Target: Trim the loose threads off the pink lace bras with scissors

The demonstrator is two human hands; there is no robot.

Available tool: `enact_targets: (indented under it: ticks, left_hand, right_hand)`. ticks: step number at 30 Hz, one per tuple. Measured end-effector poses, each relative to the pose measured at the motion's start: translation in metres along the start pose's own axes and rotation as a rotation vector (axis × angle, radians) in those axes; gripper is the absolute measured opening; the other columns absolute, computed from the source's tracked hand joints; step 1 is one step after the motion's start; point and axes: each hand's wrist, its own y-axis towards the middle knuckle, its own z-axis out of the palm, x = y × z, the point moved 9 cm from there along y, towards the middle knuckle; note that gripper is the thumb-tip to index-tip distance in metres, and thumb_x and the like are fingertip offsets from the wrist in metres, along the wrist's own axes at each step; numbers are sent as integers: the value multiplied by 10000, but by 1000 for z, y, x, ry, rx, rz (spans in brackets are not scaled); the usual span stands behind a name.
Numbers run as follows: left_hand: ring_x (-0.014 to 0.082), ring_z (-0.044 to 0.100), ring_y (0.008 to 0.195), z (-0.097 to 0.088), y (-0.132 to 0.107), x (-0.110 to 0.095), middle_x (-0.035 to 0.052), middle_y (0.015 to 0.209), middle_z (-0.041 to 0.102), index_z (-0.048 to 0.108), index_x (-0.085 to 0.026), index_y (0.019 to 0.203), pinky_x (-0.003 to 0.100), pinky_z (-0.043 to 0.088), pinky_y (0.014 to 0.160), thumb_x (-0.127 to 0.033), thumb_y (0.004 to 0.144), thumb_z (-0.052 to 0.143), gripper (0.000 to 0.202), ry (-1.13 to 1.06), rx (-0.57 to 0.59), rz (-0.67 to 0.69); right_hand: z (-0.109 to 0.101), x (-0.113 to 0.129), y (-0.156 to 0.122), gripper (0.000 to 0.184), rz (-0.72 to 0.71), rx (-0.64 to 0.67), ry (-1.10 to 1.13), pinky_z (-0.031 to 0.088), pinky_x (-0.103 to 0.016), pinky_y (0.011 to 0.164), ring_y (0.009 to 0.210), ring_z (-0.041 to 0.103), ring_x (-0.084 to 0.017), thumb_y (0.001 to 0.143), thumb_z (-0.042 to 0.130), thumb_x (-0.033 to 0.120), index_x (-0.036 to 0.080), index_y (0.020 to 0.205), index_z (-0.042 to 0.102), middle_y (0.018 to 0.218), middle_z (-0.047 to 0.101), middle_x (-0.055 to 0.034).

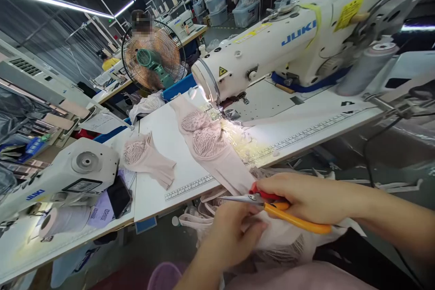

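Note:
My right hand (306,195) grips scissors (297,220) with red and orange handles, the blades pointing left. Curled just below the blades, my left hand (229,231) pinches pale pink fabric; the exact spot it grips is partly hidden by the fingers. More pale pink lace fabric (288,241) lies in my lap under both hands. A pale pink lace bra (209,142) stretches from beneath the sewing machine head (217,86) down over the table edge toward the scissors. Whether the blades touch fabric cannot be made out.
Left of the bra, another lace bra piece (144,156) lies on the white table (159,122). A second sewing machine (81,167), a phone (118,195) and a thread cone (66,221) are at left. A large fan (154,56) stands behind. Fabric strips hang below the table edge.

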Motion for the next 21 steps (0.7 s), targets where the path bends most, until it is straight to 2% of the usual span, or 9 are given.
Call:
enact_targets:
  ticks: [3,6,11,16,21]
  left_hand:
    - [182,590,761,5,6,16,73,856,660,652,-181,859,263,458,646,-325,847,658,145,-220,-45,-162]
    - [135,510,670,4,7,23,32,764,589,615,-168,797,231,387,585,-410,780,738,272,-374,-42,-255]
    - [130,496,661,-5,6,22,24,739,578,609,-161,783,231,378,592,-519,739,778,398,-460,-63,-255]
    - [135,493,696,-9,6,23,25,745,580,571,-163,702,235,381,627,-496,717,809,409,-561,-72,-252]
    - [128,466,661,-10,5,29,15,703,554,548,-161,676,228,347,599,-501,672,835,445,-629,-54,-301]
  right_hand:
    - [-4,-4,2,199,3,26,-26,290,-286,560,617,391,-166,811,517,230,229,689,359,695,457,13]
    - [-12,-8,4,232,-1,19,-21,279,-282,548,602,371,-156,829,491,285,233,671,330,687,439,19]
    - [-19,-8,12,219,-15,15,3,280,-273,542,598,365,-148,779,518,290,235,672,335,674,432,30]
    - [-21,3,19,223,-41,32,15,288,-272,535,596,376,-149,779,528,292,237,665,344,665,431,32]
    - [-22,10,21,246,-48,36,11,275,-268,505,549,370,-137,770,548,256,235,649,336,629,435,40]
